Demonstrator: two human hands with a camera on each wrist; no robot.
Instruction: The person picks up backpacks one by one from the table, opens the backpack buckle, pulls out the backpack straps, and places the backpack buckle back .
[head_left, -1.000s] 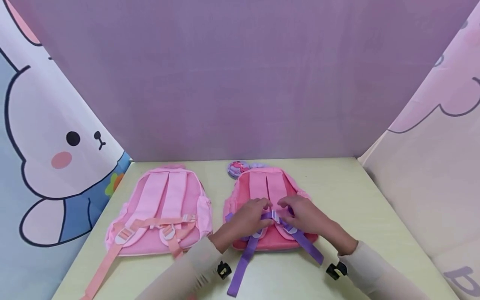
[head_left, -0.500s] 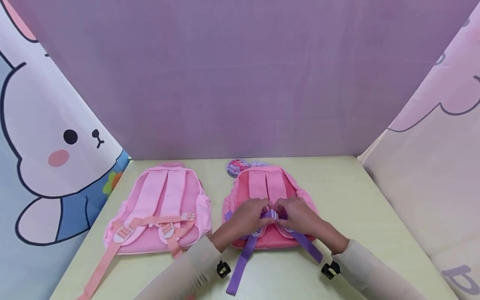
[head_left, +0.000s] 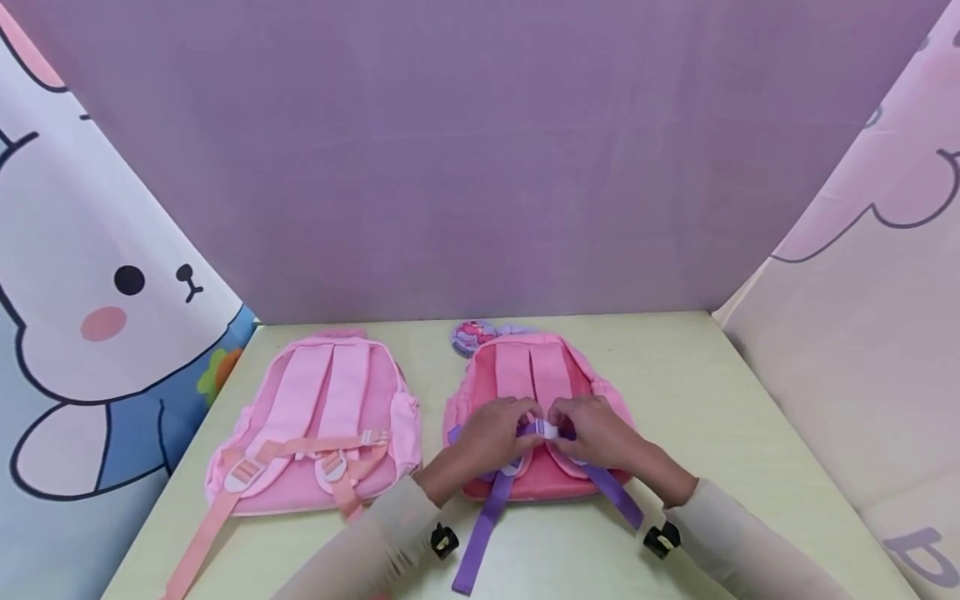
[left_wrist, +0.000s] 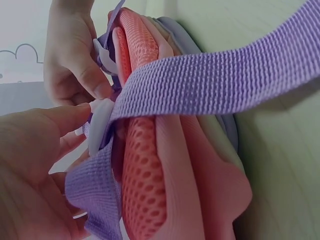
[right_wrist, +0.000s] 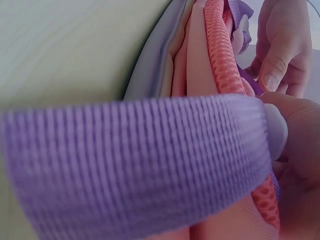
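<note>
A pink-and-coral backpack (head_left: 517, 362) lies on the table with its shoulder straps facing up. Across those straps runs a purple strap with a white buckle (head_left: 547, 428). My left hand (head_left: 491, 433) pinches the purple strap (head_left: 529, 429) just left of the buckle. From the other side, my right hand (head_left: 597, 432) grips the buckle's right end between thumb and fingers, which partly cover it. Loose purple webbing tails (left_wrist: 215, 80) hang from white slide adjusters (left_wrist: 101, 125) toward the front; another adjuster (right_wrist: 276, 131) shows in the right wrist view.
To the left lies a light pink backpack (head_left: 296, 400) with peach straps (head_left: 198, 546) trailing to the front. A round purple pouch (head_left: 474, 336) sits behind the coral backpack. A purple panel (head_left: 480, 167) backs the table (head_left: 720, 433), with printed panels at both sides.
My right hand has moved left, from apart with spread fingers to gripping the buckle's right end. The left hand stays by the strap, and the buckle has shifted slightly.
</note>
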